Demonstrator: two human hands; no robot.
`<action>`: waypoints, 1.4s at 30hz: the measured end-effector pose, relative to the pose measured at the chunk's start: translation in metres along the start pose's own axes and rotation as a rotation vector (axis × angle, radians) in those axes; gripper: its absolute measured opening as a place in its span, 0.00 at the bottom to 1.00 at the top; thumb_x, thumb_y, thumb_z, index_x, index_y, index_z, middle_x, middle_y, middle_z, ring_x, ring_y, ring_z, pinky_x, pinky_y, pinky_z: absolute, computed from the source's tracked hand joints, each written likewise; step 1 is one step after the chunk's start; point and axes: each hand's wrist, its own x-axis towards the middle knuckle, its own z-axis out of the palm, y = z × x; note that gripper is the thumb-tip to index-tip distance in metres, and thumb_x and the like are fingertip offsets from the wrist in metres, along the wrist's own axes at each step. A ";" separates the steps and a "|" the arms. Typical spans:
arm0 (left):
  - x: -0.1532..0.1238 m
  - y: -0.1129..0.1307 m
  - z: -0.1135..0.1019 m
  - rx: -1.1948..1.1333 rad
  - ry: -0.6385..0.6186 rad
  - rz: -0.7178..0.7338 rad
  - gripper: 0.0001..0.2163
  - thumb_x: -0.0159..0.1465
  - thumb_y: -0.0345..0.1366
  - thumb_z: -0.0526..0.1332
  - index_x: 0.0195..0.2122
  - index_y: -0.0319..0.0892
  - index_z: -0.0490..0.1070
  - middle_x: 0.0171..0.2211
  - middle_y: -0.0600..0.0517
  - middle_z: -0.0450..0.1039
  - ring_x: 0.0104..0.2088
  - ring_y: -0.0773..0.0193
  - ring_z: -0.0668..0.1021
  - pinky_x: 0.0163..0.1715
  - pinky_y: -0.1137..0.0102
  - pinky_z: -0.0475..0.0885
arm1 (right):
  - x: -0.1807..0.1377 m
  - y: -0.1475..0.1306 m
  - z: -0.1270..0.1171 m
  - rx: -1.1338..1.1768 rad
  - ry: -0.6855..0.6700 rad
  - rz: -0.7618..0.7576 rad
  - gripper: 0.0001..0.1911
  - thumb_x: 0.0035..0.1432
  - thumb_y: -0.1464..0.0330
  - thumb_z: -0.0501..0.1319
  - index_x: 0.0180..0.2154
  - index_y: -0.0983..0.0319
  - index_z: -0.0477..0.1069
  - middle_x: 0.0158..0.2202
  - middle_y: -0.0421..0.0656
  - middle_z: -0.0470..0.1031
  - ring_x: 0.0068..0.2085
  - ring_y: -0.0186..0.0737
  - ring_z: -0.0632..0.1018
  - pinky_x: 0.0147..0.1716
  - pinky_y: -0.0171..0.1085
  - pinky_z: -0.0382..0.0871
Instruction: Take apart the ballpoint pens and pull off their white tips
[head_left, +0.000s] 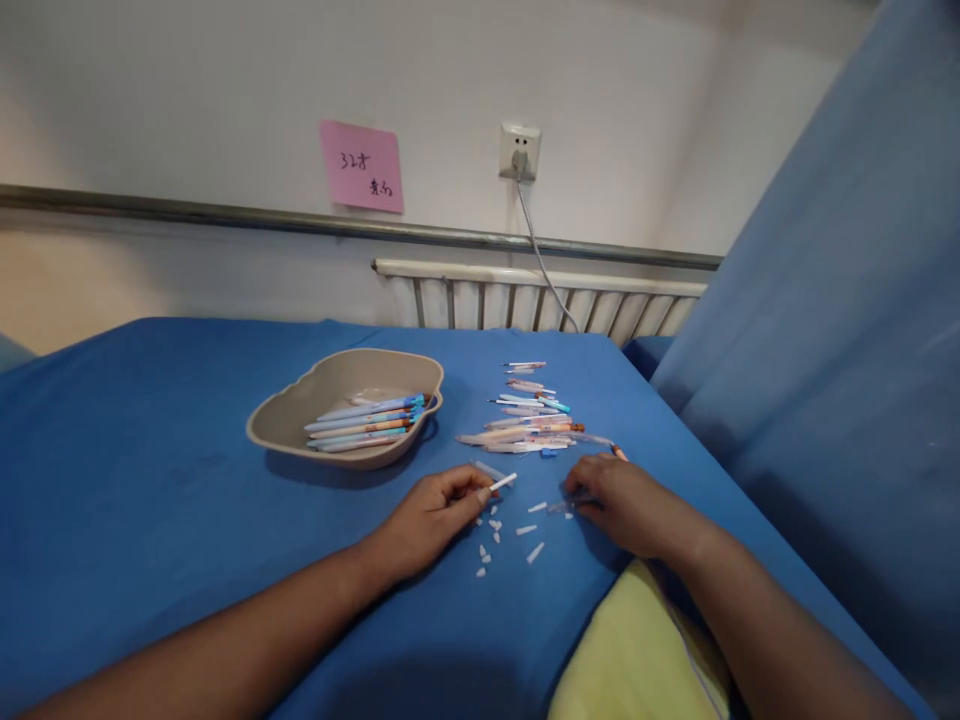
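Note:
My left hand is closed in a pinch on a short white pen tube, which points up to the right. Just behind it lies a translucent pen barrel. My right hand is curled low over the cloth, its fingertips closed on a clear pen barrel; the fingers partly hide it. Between the hands are small white pen tips and longer white tapered pieces. Beyond them a row of loose pen parts stretches away, with barrels, refills and coloured ends.
A beige basin with several assembled pens stands to the left on the blue cloth. Yellow fabric lies at the near edge. A blue curtain hangs at right; a white rail and plugged-in socket are behind.

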 end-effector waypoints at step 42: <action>-0.015 0.006 0.006 0.108 -0.122 0.057 0.18 0.62 0.37 0.57 0.53 0.42 0.59 0.32 0.54 0.68 0.31 0.66 0.70 0.31 0.73 0.65 | 0.006 -0.037 0.020 0.434 0.191 -0.163 0.07 0.60 0.74 0.56 0.40 0.60 0.69 0.33 0.40 0.72 0.34 0.36 0.72 0.34 0.35 0.64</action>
